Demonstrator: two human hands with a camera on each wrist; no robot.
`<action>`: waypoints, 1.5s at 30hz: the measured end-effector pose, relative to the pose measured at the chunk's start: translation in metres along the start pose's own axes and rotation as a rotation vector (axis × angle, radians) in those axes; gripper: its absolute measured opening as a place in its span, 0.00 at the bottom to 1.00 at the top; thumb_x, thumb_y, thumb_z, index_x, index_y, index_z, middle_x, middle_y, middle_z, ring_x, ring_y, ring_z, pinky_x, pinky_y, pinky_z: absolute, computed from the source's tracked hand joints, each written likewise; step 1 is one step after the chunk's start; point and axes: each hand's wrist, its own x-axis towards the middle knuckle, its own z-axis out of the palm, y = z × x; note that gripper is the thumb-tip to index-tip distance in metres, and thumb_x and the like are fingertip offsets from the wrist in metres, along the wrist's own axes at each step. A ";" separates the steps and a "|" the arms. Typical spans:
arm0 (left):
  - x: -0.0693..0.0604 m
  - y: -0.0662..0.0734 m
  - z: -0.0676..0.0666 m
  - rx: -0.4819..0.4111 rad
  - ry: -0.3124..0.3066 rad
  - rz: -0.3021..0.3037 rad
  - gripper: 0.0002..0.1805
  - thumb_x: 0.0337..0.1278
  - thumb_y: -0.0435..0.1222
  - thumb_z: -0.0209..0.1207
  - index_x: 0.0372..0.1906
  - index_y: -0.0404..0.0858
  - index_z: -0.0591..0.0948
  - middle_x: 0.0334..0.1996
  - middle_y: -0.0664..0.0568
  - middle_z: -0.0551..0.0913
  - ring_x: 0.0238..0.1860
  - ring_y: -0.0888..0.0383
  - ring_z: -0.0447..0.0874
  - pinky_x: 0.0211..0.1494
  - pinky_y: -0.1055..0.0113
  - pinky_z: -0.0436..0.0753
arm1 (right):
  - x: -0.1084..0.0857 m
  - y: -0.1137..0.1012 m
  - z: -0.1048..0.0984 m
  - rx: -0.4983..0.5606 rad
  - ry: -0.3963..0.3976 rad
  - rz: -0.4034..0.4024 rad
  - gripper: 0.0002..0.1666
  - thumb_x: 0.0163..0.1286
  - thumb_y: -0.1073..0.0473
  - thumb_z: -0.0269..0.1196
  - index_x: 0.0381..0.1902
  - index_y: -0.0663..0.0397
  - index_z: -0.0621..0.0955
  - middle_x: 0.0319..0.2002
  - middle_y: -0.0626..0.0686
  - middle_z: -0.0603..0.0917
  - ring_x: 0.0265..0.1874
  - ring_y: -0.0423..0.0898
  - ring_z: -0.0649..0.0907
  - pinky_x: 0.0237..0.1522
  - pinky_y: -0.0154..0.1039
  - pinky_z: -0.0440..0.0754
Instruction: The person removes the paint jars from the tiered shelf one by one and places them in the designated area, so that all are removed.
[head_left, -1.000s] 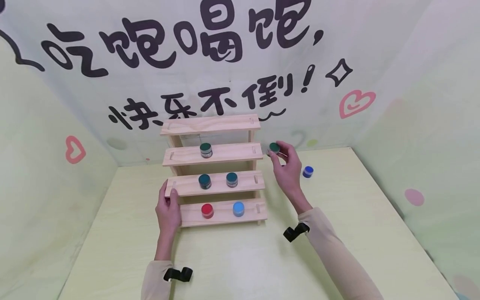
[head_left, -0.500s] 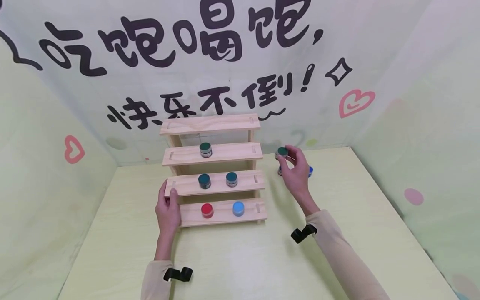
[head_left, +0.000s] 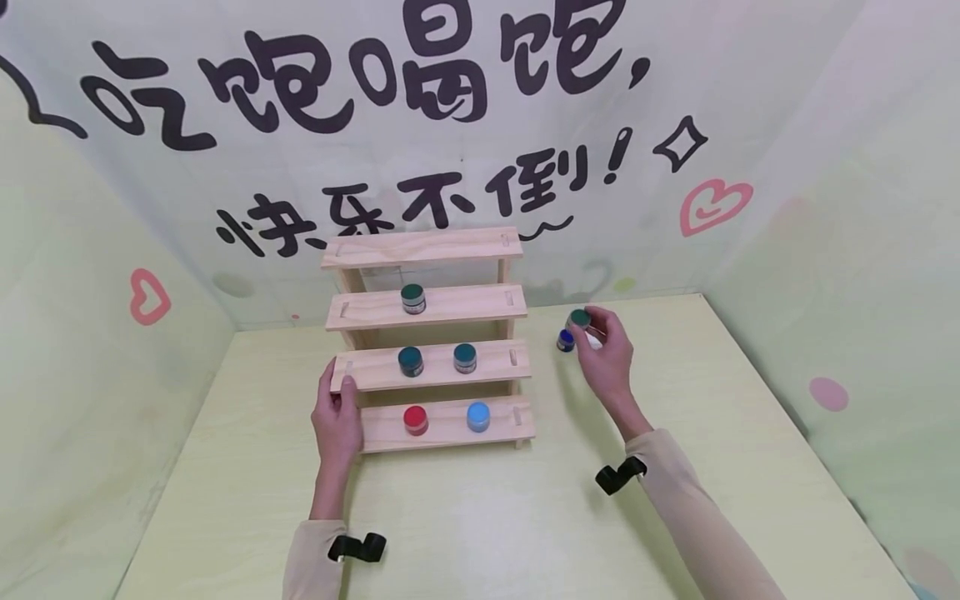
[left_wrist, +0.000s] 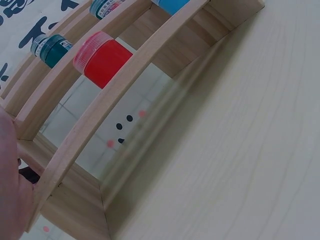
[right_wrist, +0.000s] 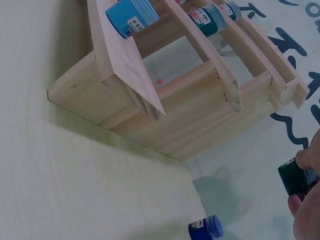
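My left hand (head_left: 337, 425) grips the left end of a stepped wooden shelf (head_left: 442, 435), between its lower two boards; part of this hand (left_wrist: 12, 195) shows in the left wrist view. My right hand (head_left: 609, 354) pinches a dark green paint jar (head_left: 578, 320) between thumb and fingers, above the table right of the shelf. The same green jar (right_wrist: 294, 176) hangs at the right edge of the right wrist view. Just below it on the table stands a dark blue jar (head_left: 566, 340). A small white thing (head_left: 593, 342) shows beside it, partly hidden by the right hand.
On the shelf stand a red jar (head_left: 416, 421) and a light blue jar (head_left: 477, 417) on the lowest board. Two teal jars, one a left teal jar (head_left: 410, 362), are one step up. A green jar (head_left: 413, 299) sits higher. A printed wall (head_left: 600, 250) closes the back.
My right hand has moved right and toward me with the green jar, away from the shelf. The dark blue jar has come into sight; another blue jar is now hidden. My left hand stays put.
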 end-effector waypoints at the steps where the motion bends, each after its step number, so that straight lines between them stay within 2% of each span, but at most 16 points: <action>1: 0.000 0.000 0.000 0.002 0.003 0.000 0.28 0.79 0.52 0.45 0.77 0.53 0.66 0.26 0.50 0.71 0.28 0.57 0.68 0.30 0.70 0.69 | 0.000 0.002 -0.001 -0.003 0.000 0.007 0.23 0.68 0.69 0.66 0.59 0.71 0.77 0.54 0.67 0.82 0.54 0.58 0.82 0.52 0.24 0.79; 9: 0.001 0.000 -0.001 -0.010 0.001 -0.002 0.28 0.78 0.52 0.45 0.77 0.53 0.66 0.27 0.50 0.72 0.28 0.57 0.69 0.31 0.70 0.69 | -0.005 0.014 -0.006 -0.036 -0.027 0.071 0.23 0.68 0.66 0.67 0.59 0.70 0.76 0.54 0.67 0.82 0.54 0.59 0.83 0.51 0.24 0.79; 13: 0.001 0.000 -0.001 -0.012 -0.002 -0.003 0.28 0.78 0.52 0.45 0.77 0.52 0.66 0.27 0.50 0.72 0.29 0.57 0.69 0.31 0.71 0.69 | -0.007 0.020 -0.009 -0.035 -0.054 0.111 0.25 0.69 0.65 0.67 0.61 0.70 0.75 0.56 0.67 0.81 0.56 0.60 0.82 0.50 0.21 0.78; 17: 0.001 -0.001 -0.001 -0.014 0.002 0.001 0.28 0.78 0.51 0.45 0.77 0.52 0.66 0.27 0.49 0.72 0.28 0.57 0.69 0.31 0.71 0.69 | -0.011 0.026 -0.010 -0.077 -0.066 0.146 0.25 0.69 0.64 0.67 0.62 0.67 0.75 0.56 0.66 0.81 0.55 0.59 0.82 0.46 0.19 0.77; 31: 0.001 0.000 0.001 -0.018 -0.004 0.003 0.28 0.78 0.53 0.45 0.77 0.53 0.66 0.27 0.50 0.72 0.29 0.57 0.69 0.31 0.71 0.69 | -0.017 0.046 -0.009 -0.152 -0.095 0.211 0.25 0.67 0.67 0.68 0.60 0.67 0.76 0.56 0.67 0.82 0.56 0.61 0.83 0.42 0.16 0.76; 42: 0.001 -0.001 0.000 -0.009 0.002 0.012 0.28 0.79 0.51 0.45 0.77 0.52 0.66 0.27 0.50 0.72 0.29 0.58 0.68 0.31 0.71 0.69 | -0.019 0.060 -0.006 -0.166 -0.119 0.267 0.24 0.67 0.67 0.67 0.59 0.68 0.76 0.56 0.67 0.81 0.56 0.59 0.82 0.43 0.15 0.75; 45: 0.001 -0.001 0.000 -0.006 0.004 0.015 0.27 0.79 0.51 0.45 0.77 0.51 0.67 0.26 0.50 0.72 0.28 0.58 0.68 0.30 0.70 0.68 | -0.020 0.062 -0.005 -0.163 -0.116 0.262 0.24 0.66 0.67 0.67 0.59 0.68 0.76 0.56 0.67 0.81 0.56 0.59 0.82 0.47 0.20 0.78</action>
